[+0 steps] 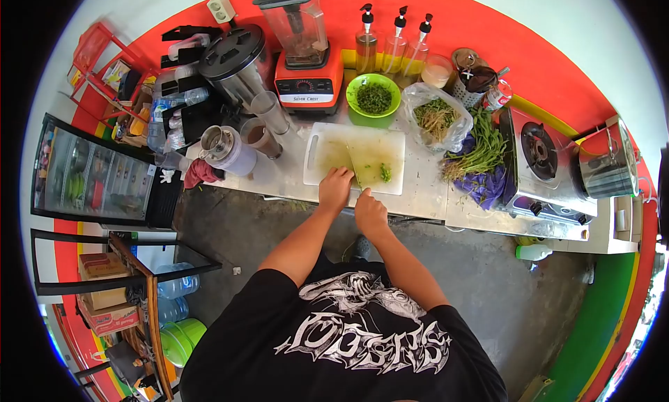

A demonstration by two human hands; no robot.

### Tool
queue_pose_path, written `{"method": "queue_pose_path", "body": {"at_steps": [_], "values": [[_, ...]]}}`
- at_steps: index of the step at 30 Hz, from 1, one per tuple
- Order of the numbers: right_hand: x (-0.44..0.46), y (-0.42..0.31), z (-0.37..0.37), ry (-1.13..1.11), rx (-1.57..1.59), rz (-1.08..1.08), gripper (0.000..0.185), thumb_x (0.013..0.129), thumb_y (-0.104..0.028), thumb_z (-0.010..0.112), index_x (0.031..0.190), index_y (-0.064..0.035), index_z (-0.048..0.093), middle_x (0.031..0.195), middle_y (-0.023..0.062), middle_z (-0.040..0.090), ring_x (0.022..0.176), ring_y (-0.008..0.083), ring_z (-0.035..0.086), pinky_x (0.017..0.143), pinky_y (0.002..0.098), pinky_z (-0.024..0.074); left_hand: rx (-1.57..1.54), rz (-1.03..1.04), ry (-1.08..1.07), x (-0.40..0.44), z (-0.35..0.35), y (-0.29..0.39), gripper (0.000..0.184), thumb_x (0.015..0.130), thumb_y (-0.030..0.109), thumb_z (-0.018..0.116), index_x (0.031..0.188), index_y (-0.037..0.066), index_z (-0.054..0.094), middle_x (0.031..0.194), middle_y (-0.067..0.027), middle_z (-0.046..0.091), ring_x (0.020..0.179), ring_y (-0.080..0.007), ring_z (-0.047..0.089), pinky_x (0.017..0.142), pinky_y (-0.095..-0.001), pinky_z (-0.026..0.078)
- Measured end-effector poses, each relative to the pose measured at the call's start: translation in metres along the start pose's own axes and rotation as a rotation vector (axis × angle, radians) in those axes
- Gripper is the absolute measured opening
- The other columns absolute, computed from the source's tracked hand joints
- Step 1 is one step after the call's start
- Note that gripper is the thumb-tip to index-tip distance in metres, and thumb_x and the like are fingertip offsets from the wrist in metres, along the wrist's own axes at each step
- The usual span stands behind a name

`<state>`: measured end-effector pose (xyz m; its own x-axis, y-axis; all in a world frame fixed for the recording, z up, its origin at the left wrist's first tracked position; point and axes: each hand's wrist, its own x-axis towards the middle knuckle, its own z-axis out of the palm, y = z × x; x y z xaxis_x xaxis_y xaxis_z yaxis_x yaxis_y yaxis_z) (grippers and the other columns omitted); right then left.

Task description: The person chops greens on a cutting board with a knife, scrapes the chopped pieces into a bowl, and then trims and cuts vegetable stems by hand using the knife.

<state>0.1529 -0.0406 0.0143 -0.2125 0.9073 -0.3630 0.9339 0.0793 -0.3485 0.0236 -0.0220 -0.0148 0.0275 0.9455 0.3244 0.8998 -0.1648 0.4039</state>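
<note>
My right hand (371,210) is wrapped round the handle of a knife (354,166) at the front edge of a white cutting board (318,138). The thin blade points away from me over the board. Just left of the blade, the bent fingers of my left hand (336,187) press together on the board; whatever lies under them is hidden. A small heap of chopped greens (385,171) sits right of the blade, and the board is stained green. Behind the board stands a green bowl (353,111) of finely chopped greens.
A plastic bag (456,134) of cut stems and a bunch of leafy greens (488,144) lie on the right, before a gas stove (512,161). A red blender (309,81) and pump bottles (394,47) line the back. Cups (261,138) stand left of the board.
</note>
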Motion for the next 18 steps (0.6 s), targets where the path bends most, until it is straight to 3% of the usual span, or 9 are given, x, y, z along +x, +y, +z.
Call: {"method": "queue_pose_path", "body": {"at_steps": [8,10,14,17,18], "values": [[0.01,0.005,-0.003,-0.014,-0.022,0.004,0.03,0.1,-0.022,0.053,0.114,0.0037,0.047,0.099,0.0267,0.072,0.095,0.0425,0.072,0.083,0.0481,0.0583,-0.003,0.021,0.019,-0.004,0.004,-0.005,0.011,0.082,0.005,0.063,0.09,0.01,0.068,0.091,-0.0038,0.063,0.091,-0.0284,0.061,0.075,-0.0424,0.055],[-0.005,0.0,-0.008,-0.019,-0.083,0.0,0.026,0.095,-0.013,0.053,0.114,0.0048,0.05,0.098,0.0256,0.073,0.094,0.0384,0.073,0.081,0.0457,0.06,-0.034,0.013,0.031,-0.007,0.005,-0.004,0.009,0.084,0.005,0.063,0.091,0.009,0.068,0.091,-0.0043,0.064,0.092,-0.0294,0.061,0.076,-0.0428,0.053],[0.012,0.0,-0.003,-0.012,-0.018,-0.005,0.028,0.094,-0.012,0.055,0.114,0.0051,0.05,0.101,0.0253,0.072,0.095,0.039,0.073,0.08,0.0453,0.06,-0.196,-0.081,0.107,-0.01,0.008,-0.005,0.007,0.088,0.006,0.063,0.092,0.007,0.069,0.097,-0.0048,0.066,0.096,-0.03,0.061,0.079,-0.0431,0.052],[0.022,0.001,-0.009,-0.05,-0.036,-0.025,0.031,0.094,-0.014,0.055,0.118,0.0052,0.047,0.103,0.0256,0.072,0.096,0.0403,0.073,0.082,0.0457,0.0596,-0.284,-0.135,0.098,-0.01,0.007,-0.007,0.007,0.088,0.005,0.065,0.094,0.006,0.069,0.096,-0.0065,0.066,0.096,-0.0315,0.061,0.08,-0.0438,0.05],[0.021,0.003,-0.008,-0.062,-0.018,-0.02,0.033,0.098,-0.021,0.054,0.117,0.0049,0.046,0.103,0.0273,0.071,0.098,0.0418,0.071,0.084,0.0478,0.058,-0.325,-0.141,0.105,-0.008,0.007,-0.008,0.007,0.087,0.005,0.066,0.094,0.005,0.068,0.095,-0.0078,0.066,0.095,-0.0324,0.061,0.08,-0.0441,0.05]]}}
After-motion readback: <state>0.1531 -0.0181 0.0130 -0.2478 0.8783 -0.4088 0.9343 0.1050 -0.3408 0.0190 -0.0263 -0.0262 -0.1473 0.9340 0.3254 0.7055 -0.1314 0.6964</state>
